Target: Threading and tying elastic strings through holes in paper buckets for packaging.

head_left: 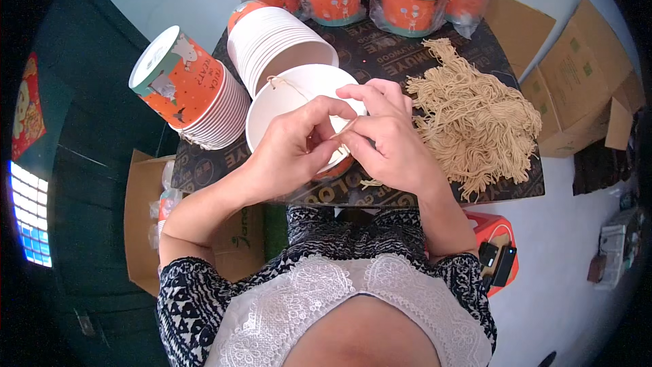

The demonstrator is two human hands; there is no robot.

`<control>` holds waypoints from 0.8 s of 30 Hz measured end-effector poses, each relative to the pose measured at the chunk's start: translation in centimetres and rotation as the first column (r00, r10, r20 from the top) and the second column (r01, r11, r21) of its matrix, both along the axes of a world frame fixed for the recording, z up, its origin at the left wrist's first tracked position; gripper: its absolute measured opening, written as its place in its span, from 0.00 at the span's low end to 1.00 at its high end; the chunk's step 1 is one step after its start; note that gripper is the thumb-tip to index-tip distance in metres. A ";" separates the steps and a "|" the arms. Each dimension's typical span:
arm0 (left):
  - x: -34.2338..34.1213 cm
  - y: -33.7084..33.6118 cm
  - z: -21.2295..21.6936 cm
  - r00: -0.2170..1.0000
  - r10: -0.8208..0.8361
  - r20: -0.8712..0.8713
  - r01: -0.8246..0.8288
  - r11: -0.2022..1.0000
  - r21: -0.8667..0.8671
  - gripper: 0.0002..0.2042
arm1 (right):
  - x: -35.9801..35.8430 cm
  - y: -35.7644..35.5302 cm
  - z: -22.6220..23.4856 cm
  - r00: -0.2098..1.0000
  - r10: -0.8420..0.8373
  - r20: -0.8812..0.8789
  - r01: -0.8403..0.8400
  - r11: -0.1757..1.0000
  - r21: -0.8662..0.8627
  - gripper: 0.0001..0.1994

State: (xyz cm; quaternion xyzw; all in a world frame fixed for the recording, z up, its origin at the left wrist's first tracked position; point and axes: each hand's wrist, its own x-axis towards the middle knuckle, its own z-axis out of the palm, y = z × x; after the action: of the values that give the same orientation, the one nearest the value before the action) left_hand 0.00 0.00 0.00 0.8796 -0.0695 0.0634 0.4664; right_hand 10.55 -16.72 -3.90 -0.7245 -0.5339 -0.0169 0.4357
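Note:
A paper bucket [261,114], white inside, sits at the near middle of the table with its open mouth tilted up toward me. A piece of tan string [273,80] passes through the far left of its rim and runs across the opening. My left hand [288,141] and my right hand [390,143] meet over the bucket's near right rim. Thumbs and forefingers of both are closed on the string, pinched between them. The exact knot or hole there is hidden by my fingers. To the right of my right hand lies a heap of loose tan strings [475,119].
Nested white paper buckets [282,37] lie on their side behind the bucket. An orange printed stack [183,81] leans at the left. Several plastic-wrapped stacks [413,0] stand along the far edge of the dark table [394,194]. Cardboard boxes [577,75] flank it; a red stool [506,228] holds black devices.

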 end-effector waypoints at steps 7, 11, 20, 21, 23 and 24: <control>0.1 -0.3 -0.5 0.998 0.034 0.056 -0.032 0.999 -0.028 0.16 | 0.2 0.3 -0.7 0.996 0.019 0.083 -0.019 1.000 0.004 0.08; 0.0 -0.3 -0.9 0.989 0.028 0.145 -0.034 0.999 0.034 0.17 | 0.5 0.2 -0.8 0.997 0.050 0.066 -0.049 0.999 -0.025 0.10; -0.2 -0.2 -0.7 0.989 0.000 0.150 -0.013 0.996 0.084 0.19 | 0.6 0.1 -0.6 0.998 0.068 -0.004 -0.068 0.997 -0.023 0.09; -0.2 -0.3 -0.7 0.989 -0.001 0.150 -0.012 0.996 0.084 0.19 | 0.5 0.1 -0.5 0.998 0.067 -0.004 -0.067 0.997 -0.023 0.09; -0.4 -0.6 -0.6 0.992 0.049 0.117 -0.057 0.996 0.064 0.18 | 0.5 0.1 -0.4 0.999 0.044 0.020 -0.043 0.999 -0.031 0.07; -0.4 -0.7 -0.6 0.992 0.049 0.117 -0.057 0.996 0.064 0.18 | 0.5 0.1 -0.5 0.999 0.044 0.020 -0.044 0.999 -0.031 0.07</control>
State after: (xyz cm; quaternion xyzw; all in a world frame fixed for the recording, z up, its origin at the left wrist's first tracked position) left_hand -0.43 -0.74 -0.60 0.8913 -0.0751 0.1240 0.4297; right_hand 11.05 -16.65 -4.37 -0.7188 -0.5543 -0.0067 0.4195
